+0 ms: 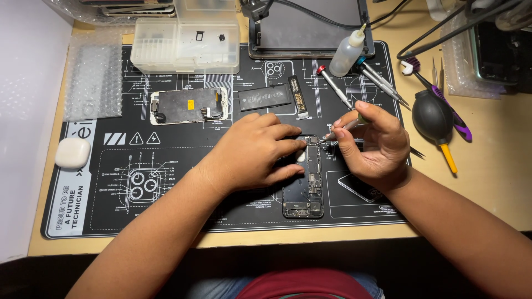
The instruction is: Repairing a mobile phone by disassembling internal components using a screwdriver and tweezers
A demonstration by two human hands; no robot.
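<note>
Black repair matting (166,216), printed with white diagrams, covers most of a pale wooden desk (487,182). Near the mat's centre lies an opened phone chassis (303,191), its circuit boards exposed, long axis running from twelve to six o'clock. The left hand (252,149) rests across the chassis from nine o'clock, fingers spread and pressing its upper edge to steady it. The right hand (371,141) comes in from three o'clock, thumb and fingers pinched together on a slim screwdriver (346,126) whose tip meets the chassis top at about one o'clock.

At eleven o'clock from the chassis sits a detached screen assembly (188,105), face down, and just to its right a black battery (265,97). Beyond these, at twelve o'clock, stands a clear plastic parts box (185,41). A small squeeze bottle (348,52) and several spare screwdrivers (377,77) lie at one o'clock. A black rubber air blower (432,116) rests at three o'clock off the mat, beside a purple-handled tool (454,116). A white earbud case (72,152) sits at nine o'clock on the mat's edge.
</note>
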